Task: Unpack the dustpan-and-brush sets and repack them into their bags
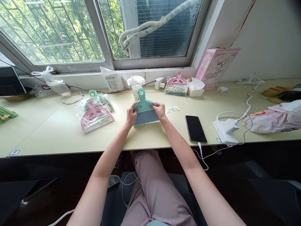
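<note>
Between both hands I hold a small teal hand broom (144, 105) with grey bristles pointing down toward me; a dustpan may lie behind it, but I cannot tell. My left hand (132, 113) is closed on its left edge. On the opposite edge my right hand (159, 110) grips with the thumb in front. Just right of that hand a small printed card (172, 109) lies on the table. To the left rest a pink brush set (96, 116) in clear plastic and a green one (93, 93) partly behind it.
Behind the broom stands a drink cup (136, 84). A wrapped pink brush set (176, 84), a tissue pack (195, 87) and a pink box (216, 67) line the back. At right lie a phone (196, 129), a power strip (226, 133) and a plastic bag (274, 118).
</note>
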Demonstrator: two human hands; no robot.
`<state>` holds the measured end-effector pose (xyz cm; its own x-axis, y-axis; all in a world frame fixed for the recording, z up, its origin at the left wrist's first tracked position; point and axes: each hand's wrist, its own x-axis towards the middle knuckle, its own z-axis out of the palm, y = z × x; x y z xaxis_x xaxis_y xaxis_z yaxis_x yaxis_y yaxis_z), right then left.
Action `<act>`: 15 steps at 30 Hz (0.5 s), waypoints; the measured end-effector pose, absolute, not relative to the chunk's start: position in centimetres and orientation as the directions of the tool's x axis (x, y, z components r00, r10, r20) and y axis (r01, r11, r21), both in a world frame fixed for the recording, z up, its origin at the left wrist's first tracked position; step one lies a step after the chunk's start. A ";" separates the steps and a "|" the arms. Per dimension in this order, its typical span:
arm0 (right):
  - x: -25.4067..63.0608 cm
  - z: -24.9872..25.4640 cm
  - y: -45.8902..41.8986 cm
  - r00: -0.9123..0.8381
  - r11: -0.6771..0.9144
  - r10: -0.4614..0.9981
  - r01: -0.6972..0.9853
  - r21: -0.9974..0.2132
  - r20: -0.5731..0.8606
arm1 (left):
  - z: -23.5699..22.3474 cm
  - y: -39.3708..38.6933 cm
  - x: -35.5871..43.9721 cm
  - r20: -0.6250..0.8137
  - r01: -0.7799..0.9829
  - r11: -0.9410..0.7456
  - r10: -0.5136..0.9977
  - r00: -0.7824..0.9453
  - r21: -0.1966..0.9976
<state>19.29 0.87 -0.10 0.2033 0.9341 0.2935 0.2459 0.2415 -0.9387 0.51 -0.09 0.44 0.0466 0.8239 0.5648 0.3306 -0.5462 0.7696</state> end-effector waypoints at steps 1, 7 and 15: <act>19.2 -0.2 0.8 0.229 0.232 0.931 0.235 -0.944 0.286 | 0.5 -0.1 0.5 0.562 0.331 -0.543 0.826 0.046 0.772; 19.0 -0.2 0.8 0.231 0.215 0.945 0.092 -0.972 0.231 | 0.6 0.7 -0.2 0.435 0.199 -0.454 0.891 0.129 0.869; 24.5 -0.6 1.5 0.515 -0.016 0.767 0.612 -0.791 0.383 | -1.5 2.9 -1.7 0.240 0.022 -0.247 0.957 0.164 0.969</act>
